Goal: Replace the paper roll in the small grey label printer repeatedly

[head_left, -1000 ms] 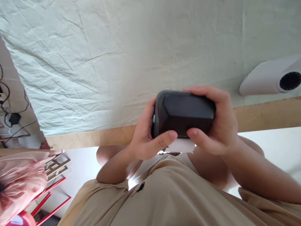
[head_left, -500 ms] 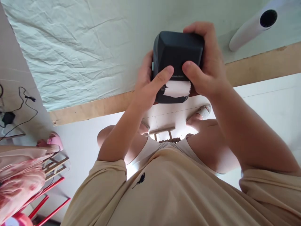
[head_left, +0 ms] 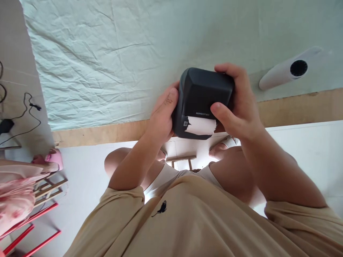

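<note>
- Fingers first: the left hand is wrapped along one side of a black printer, thumb lying up its edge. The right hand has the opposite side, thumb pressed on the upper face near the NIIMBOT lettering, fingers hooked over the far edge. Both are gripping; whatever's going on underneath is hidden, so can't say.
- The printer's held up in the air by the near edge of the desk, not resting on it.
- Progress-wise: the cover looks closed to me, and a strip of white paper already pokes out of the front slot with a ragged torn edge. It's not been put down, and nothing here shows what else needs doing, honestly.
- Further out: wrinkly pale green cloth over the desk, plus a white cylinder with a dark round end, off to the right and well apart from the hands.
- Way off left: black cables, a pink slipper and some red bars.
</note>
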Action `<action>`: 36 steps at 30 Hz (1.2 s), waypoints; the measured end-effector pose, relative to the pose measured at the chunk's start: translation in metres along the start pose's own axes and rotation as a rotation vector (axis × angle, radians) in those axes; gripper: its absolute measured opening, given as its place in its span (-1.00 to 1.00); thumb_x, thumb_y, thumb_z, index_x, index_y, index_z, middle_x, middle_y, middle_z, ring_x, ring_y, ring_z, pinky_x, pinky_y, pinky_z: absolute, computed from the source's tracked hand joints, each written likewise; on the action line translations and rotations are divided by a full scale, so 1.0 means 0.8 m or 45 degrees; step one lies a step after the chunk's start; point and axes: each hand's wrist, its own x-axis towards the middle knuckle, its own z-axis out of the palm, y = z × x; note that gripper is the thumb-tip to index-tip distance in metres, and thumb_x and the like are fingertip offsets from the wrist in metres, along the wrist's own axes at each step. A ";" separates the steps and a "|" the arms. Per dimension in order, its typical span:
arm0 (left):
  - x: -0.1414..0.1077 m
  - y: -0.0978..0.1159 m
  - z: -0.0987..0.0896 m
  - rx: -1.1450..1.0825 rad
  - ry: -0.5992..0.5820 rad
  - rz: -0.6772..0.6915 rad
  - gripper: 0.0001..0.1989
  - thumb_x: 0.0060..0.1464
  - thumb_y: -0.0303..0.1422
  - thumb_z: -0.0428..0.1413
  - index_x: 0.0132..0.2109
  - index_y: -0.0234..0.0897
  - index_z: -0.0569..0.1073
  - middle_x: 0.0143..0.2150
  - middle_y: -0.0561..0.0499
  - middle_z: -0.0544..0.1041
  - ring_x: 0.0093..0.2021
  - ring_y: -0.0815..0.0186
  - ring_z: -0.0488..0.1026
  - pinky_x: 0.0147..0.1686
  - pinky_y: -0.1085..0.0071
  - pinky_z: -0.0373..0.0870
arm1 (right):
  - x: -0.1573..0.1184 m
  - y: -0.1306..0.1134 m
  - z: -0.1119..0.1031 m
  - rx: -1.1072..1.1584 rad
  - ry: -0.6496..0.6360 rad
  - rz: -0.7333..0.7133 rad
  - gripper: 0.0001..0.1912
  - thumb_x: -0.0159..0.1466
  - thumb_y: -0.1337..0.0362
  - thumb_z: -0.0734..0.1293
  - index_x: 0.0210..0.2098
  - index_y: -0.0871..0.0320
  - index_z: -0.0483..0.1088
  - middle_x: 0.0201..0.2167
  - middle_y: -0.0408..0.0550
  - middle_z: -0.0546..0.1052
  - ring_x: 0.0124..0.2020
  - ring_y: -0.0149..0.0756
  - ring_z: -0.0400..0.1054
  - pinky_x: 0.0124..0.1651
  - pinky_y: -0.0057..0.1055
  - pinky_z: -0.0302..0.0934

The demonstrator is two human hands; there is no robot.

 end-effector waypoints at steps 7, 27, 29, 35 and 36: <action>0.002 0.007 0.001 -0.068 0.071 -0.020 -0.71 0.25 -0.09 0.24 -0.30 -0.20 0.60 -0.46 0.11 0.40 -0.48 0.47 0.29 -0.47 0.50 0.33 | 0.001 -0.009 -0.016 -0.085 -0.168 -0.082 -0.15 0.26 -0.07 0.44 0.45 -0.23 0.05 0.39 -0.02 0.26 0.38 0.05 0.27 0.32 0.09 0.41; 0.005 0.000 0.007 -0.049 -0.154 0.029 -0.72 0.35 -0.13 0.13 -0.15 -0.24 0.59 -0.31 0.07 0.59 -0.30 0.42 0.55 -0.29 0.50 0.46 | 0.044 -0.059 -0.017 -0.931 0.009 0.049 -0.86 0.17 0.28 0.40 -0.24 0.03 0.53 -0.48 -0.20 0.51 -0.51 -0.39 0.22 -0.38 -0.35 0.02; 0.003 0.004 0.006 0.000 -0.141 0.029 -0.77 0.33 -0.18 0.17 -0.14 -0.24 0.61 -0.37 0.10 0.55 -0.40 0.48 0.49 -0.39 0.55 0.41 | 0.048 -0.062 -0.018 -1.004 -0.181 0.170 -0.75 0.15 0.22 0.44 -0.15 -0.03 0.56 -0.50 -0.18 0.50 -0.51 -0.35 0.20 -0.40 -0.36 -0.04; 0.002 0.006 0.004 0.027 -0.102 -0.007 -0.74 0.32 -0.13 0.17 -0.14 -0.22 0.61 -0.37 0.09 0.58 -0.33 0.39 0.61 -0.46 0.55 0.46 | 0.038 -0.083 -0.052 -0.629 -0.160 0.129 -0.60 0.16 0.18 0.44 0.01 -0.07 0.55 -0.41 -0.21 0.52 -0.53 -0.41 0.22 -0.40 -0.33 0.14; 0.001 0.007 0.004 0.027 -0.087 -0.017 -0.72 0.30 -0.10 0.18 -0.14 -0.21 0.61 -0.35 0.08 0.61 -0.29 0.36 0.64 -0.47 0.54 0.48 | 0.034 -0.080 -0.067 -0.597 -0.129 0.131 -0.61 0.24 0.11 0.39 0.07 -0.08 0.52 -0.33 -0.18 0.54 -0.52 -0.42 0.23 -0.43 -0.33 0.13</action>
